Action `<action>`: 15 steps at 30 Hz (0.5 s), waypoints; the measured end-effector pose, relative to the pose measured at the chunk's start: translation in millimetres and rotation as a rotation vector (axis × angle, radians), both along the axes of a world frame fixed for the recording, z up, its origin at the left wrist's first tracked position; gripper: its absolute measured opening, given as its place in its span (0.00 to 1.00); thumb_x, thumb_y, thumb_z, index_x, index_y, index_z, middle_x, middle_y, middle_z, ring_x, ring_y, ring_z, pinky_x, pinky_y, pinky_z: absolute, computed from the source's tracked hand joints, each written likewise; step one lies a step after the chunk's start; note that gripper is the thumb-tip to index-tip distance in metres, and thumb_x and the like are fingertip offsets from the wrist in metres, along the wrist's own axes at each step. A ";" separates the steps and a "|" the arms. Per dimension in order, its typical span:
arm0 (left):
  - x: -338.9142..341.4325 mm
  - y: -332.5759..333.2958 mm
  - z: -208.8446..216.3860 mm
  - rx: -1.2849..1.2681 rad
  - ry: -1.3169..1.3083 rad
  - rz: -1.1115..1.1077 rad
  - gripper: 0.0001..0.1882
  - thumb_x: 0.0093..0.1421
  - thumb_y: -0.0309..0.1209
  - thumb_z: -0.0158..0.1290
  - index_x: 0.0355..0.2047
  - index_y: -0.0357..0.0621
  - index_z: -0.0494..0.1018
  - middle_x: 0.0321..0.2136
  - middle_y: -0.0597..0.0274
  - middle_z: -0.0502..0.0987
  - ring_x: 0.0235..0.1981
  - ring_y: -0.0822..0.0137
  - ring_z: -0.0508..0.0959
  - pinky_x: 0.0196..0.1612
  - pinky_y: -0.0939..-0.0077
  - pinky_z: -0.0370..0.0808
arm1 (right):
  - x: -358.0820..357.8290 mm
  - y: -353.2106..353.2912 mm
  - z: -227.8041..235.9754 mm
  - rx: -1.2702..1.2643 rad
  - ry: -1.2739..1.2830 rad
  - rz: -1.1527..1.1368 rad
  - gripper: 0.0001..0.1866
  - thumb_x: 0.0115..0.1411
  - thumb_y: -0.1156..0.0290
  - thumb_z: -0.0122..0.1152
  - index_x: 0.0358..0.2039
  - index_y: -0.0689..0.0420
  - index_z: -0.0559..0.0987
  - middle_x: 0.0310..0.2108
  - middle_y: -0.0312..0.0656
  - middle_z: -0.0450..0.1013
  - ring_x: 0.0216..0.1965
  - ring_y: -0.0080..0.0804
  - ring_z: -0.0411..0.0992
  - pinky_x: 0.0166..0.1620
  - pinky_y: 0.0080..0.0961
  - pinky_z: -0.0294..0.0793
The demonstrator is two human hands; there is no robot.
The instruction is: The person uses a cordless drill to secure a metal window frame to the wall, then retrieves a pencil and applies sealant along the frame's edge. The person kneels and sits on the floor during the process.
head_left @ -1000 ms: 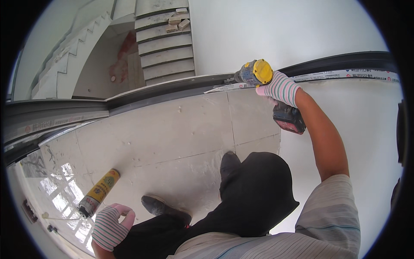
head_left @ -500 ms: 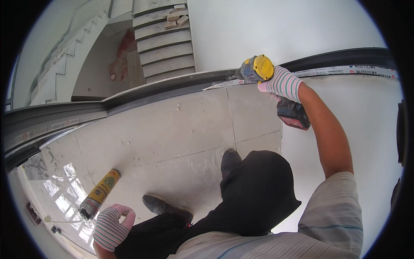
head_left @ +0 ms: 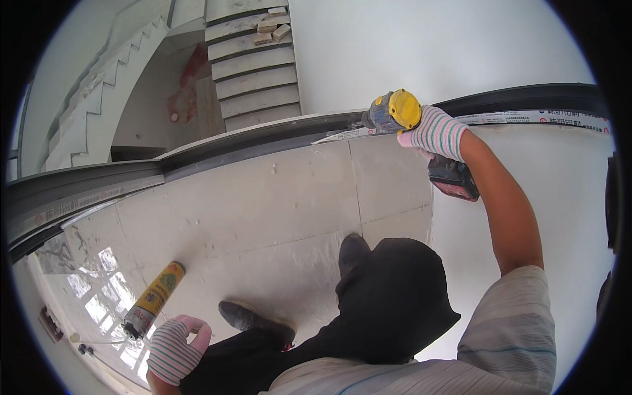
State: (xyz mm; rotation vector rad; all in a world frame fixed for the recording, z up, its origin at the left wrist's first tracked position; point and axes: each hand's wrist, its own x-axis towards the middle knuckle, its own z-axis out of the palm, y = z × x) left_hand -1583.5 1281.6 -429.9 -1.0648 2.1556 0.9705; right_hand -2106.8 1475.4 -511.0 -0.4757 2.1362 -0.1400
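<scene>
My right hand [head_left: 438, 131], in a striped glove with pink fingertips, is wrapped round the handle of a cordless drill [head_left: 395, 110]. The drill has a yellow rear housing and a dark battery [head_left: 453, 178] below the hand. Its front end points left, close against the dark metal frame [head_left: 263, 141]; the tip is hard to make out. Low on the left is my left hand [head_left: 176, 349], in a matching glove, its fingers curled and the thumb bent toward them. Whatever it may hold is hidden. Beside it a yellow spray-foam can [head_left: 158, 296] stands on the tiled floor.
Beyond the frame, steps [head_left: 253, 82] carry several loose blocks [head_left: 270, 29]. Another zigzag stair edge [head_left: 112, 79] rises at far left. A white wall [head_left: 526, 217] stands on the right. Small dark items [head_left: 49, 324] lie at the left edge. My shoes [head_left: 247, 316] are on the tiles.
The whole view has shifted slightly, with the scene a little lower in the picture. My right hand keeps the drill at the same frame stretch; my left hand stays curled.
</scene>
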 end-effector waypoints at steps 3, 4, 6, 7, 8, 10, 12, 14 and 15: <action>-0.7 1.0 -2.8 0.016 -0.024 0.016 0.08 0.59 0.31 0.61 0.32 0.38 0.81 0.28 0.52 0.83 0.33 0.55 0.83 0.40 0.66 0.79 | 1.8 -4.2 3.0 -0.006 -0.018 -0.026 0.12 0.55 0.65 0.66 0.31 0.59 0.75 0.16 0.36 0.68 0.16 0.27 0.65 0.23 0.29 0.68; 1.7 1.0 -2.8 0.010 -0.029 0.013 0.08 0.59 0.32 0.62 0.32 0.39 0.81 0.28 0.54 0.82 0.32 0.56 0.83 0.39 0.66 0.79 | 4.1 -7.8 4.8 -0.017 -0.029 -0.037 0.12 0.55 0.65 0.65 0.32 0.59 0.74 0.17 0.35 0.68 0.16 0.27 0.64 0.23 0.29 0.68; 3.0 1.2 -10.2 0.010 -0.025 0.002 0.08 0.59 0.34 0.62 0.31 0.42 0.81 0.28 0.56 0.82 0.31 0.57 0.82 0.37 0.67 0.78 | 5.4 -11.6 11.3 0.027 -0.011 -0.018 0.13 0.55 0.65 0.65 0.36 0.59 0.76 0.20 0.36 0.69 0.19 0.27 0.66 0.25 0.30 0.71; 2.0 1.2 -11.2 0.052 -0.067 0.039 0.08 0.58 0.33 0.63 0.32 0.43 0.80 0.29 0.56 0.82 0.32 0.55 0.82 0.40 0.65 0.78 | 6.3 -12.4 12.8 0.033 0.003 -0.015 0.14 0.55 0.65 0.65 0.37 0.60 0.76 0.20 0.36 0.70 0.20 0.28 0.66 0.26 0.30 0.72; -2.0 1.6 -9.4 0.058 -0.065 0.041 0.08 0.58 0.33 0.63 0.33 0.41 0.81 0.29 0.55 0.82 0.33 0.55 0.82 0.40 0.65 0.78 | 7.1 -14.8 17.6 0.041 0.019 -0.010 0.15 0.55 0.64 0.65 0.38 0.60 0.76 0.21 0.36 0.70 0.21 0.28 0.67 0.27 0.30 0.73; -11.9 2.5 -5.6 0.059 -0.074 0.044 0.09 0.60 0.33 0.61 0.33 0.38 0.82 0.29 0.52 0.83 0.34 0.55 0.83 0.40 0.66 0.79 | 4.6 -18.1 17.4 0.053 0.025 0.067 0.18 0.55 0.62 0.67 0.40 0.61 0.78 0.24 0.38 0.73 0.26 0.31 0.69 0.35 0.30 0.76; -15.0 1.4 -6.0 0.088 -0.096 0.067 0.10 0.60 0.33 0.61 0.34 0.38 0.82 0.29 0.52 0.82 0.34 0.55 0.83 0.40 0.66 0.78 | -2.4 -16.4 11.9 0.093 0.025 0.124 0.21 0.55 0.61 0.70 0.42 0.63 0.79 0.27 0.39 0.76 0.28 0.30 0.70 0.40 0.28 0.77; -17.6 2.5 -7.7 0.115 -0.114 0.105 0.09 0.60 0.33 0.61 0.33 0.38 0.82 0.29 0.52 0.82 0.34 0.55 0.83 0.40 0.66 0.78 | -8.1 -14.4 7.4 0.109 0.026 0.164 0.22 0.55 0.61 0.71 0.43 0.64 0.80 0.28 0.40 0.77 0.29 0.30 0.70 0.42 0.28 0.77; -13.1 2.6 -11.8 0.107 -0.083 0.078 0.09 0.60 0.32 0.61 0.33 0.38 0.82 0.29 0.53 0.82 0.32 0.55 0.83 0.38 0.66 0.78 | -10.3 -13.6 5.1 0.102 0.025 0.176 0.21 0.56 0.61 0.71 0.43 0.64 0.80 0.29 0.40 0.77 0.29 0.30 0.70 0.41 0.28 0.77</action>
